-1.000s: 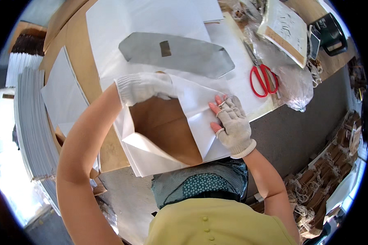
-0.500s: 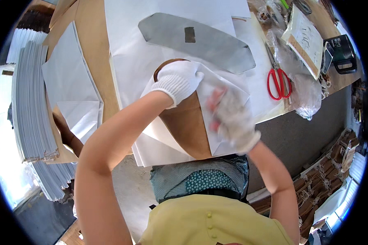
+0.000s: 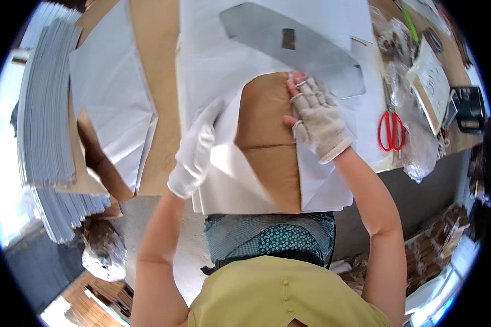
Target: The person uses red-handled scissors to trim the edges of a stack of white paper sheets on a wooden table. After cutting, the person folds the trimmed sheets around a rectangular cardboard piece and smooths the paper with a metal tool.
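Observation:
On a stack of white paper sheets lies a folded white paper piece with a brown inner face (image 3: 268, 117), creased across its middle. My right hand (image 3: 321, 111), in an off-white knitted glove with bare thumb and some bare fingertips, lies flat on its right edge, fingers stretched out. By the white flap (image 3: 232, 158) on the left is my left hand (image 3: 193, 155), in a white glove. It is turned on edge with fingers extended and somewhat blurred; whether it touches the flap I cannot tell. Beyond both hands lies a long grey plate (image 3: 324, 61) with a dark square on it.
Red-handled scissors (image 3: 390, 131) and clear plastic bags (image 3: 417, 150) lie at right, near a dark mug (image 3: 469, 109). Another folded white paper piece (image 3: 112, 92) with a brown inside lies at left, beside a tall stack of sheets (image 3: 48, 109). The table's front edge runs before me.
My left hand has moved off the brown face to the left flap. My right hand, blurred before, now rests flat higher up on the right edge. More of the brown face shows.

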A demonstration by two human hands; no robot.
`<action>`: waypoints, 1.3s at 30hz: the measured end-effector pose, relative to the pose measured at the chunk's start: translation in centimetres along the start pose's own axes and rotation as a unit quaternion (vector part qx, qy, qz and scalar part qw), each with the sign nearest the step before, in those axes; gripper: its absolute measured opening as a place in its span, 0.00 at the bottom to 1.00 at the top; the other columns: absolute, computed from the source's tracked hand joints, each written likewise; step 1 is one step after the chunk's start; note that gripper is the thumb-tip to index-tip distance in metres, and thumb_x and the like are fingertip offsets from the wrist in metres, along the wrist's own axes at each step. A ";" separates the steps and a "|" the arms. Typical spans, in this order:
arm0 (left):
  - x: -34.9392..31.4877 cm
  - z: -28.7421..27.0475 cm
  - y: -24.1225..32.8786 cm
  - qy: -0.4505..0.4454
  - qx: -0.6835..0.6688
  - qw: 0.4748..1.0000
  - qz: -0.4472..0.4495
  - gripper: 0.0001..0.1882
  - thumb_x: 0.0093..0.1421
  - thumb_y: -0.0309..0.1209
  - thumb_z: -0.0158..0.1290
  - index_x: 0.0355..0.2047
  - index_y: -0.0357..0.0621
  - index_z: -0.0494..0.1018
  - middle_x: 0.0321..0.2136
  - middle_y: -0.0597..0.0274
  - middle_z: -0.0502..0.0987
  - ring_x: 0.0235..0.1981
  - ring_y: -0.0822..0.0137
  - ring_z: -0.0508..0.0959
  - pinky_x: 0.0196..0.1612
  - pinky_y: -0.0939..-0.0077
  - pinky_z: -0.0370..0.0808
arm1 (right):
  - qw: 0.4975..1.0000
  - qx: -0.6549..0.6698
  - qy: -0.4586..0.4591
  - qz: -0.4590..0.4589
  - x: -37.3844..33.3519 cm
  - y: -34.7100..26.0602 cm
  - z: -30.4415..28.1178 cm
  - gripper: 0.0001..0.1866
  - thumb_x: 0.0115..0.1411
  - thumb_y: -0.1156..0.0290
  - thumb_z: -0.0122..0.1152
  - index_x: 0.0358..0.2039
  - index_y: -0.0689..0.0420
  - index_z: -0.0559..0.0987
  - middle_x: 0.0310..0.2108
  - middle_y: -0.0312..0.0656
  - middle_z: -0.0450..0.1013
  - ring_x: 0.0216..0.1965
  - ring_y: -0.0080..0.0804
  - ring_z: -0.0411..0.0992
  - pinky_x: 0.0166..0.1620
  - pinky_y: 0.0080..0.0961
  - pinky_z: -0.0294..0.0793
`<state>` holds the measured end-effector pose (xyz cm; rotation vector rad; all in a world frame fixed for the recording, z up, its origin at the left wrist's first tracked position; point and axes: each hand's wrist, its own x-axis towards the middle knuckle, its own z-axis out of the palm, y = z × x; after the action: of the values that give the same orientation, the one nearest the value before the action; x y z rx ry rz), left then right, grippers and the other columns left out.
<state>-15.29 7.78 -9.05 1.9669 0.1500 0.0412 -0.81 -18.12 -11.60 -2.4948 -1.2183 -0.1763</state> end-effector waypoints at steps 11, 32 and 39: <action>-0.3 -1.0 1.9 -0.007 -0.186 0.973 -0.134 0.40 0.72 0.59 0.30 0.62 0.34 0.66 0.60 0.43 0.70 0.64 0.49 0.66 0.68 0.63 0.57 | 0.850 0.458 -0.137 0.222 3.1 -13.6 5.7 0.23 0.53 0.63 0.61 0.49 0.57 0.78 0.49 0.48 0.74 0.56 0.41 0.70 0.61 0.35 0.65; -0.1 3.1 -0.5 0.029 0.427 0.901 0.065 0.35 0.68 0.47 0.44 0.69 0.40 0.55 0.68 0.45 0.58 0.71 0.47 0.54 0.73 0.50 0.46 | 0.906 0.264 -0.201 -0.263 -6.9 -8.0 -1.3 0.28 0.40 0.61 0.61 0.45 0.60 0.80 0.54 0.44 0.75 0.64 0.41 0.65 0.70 0.45 0.59; 5.3 6.5 2.0 0.026 0.417 0.904 0.085 0.36 0.68 0.47 0.44 0.68 0.35 0.54 0.70 0.42 0.53 0.72 0.46 0.49 0.74 0.56 0.44 | 0.904 0.267 -0.193 -0.271 -6.1 -8.0 -1.5 0.28 0.36 0.63 0.64 0.42 0.57 0.81 0.51 0.44 0.75 0.60 0.43 0.68 0.69 0.44 0.61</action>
<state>-9.18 1.70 -10.01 2.8382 0.0232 0.1665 -10.78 -18.73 -9.70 -1.7163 -1.8066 0.4805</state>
